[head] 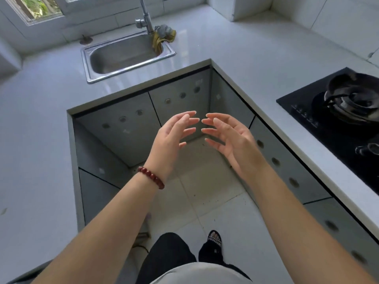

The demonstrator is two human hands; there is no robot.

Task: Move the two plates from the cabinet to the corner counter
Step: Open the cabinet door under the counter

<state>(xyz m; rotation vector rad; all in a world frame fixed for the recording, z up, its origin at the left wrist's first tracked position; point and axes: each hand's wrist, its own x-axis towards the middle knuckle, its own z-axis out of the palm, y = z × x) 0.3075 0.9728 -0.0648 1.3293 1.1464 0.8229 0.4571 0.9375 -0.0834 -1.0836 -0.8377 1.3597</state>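
My left hand (172, 138), with a red bead bracelet on its wrist, and my right hand (231, 140) are held up in front of me, palms facing each other, fingertips a little apart. Both hold nothing and their fingers are spread. They hover over the floor in front of the grey cabinet doors (182, 99), which are all closed. No plate is in view. The white corner counter (225, 37) lies beyond the cabinets at the upper right.
A steel sink (123, 56) with a tap (146, 19) and a yellow-grey cloth (164, 35) sits at the back. A black gas hob (338, 111) with a dark pan is on the right counter. White counter runs along the left. My legs stand on the tiled floor (194, 191).
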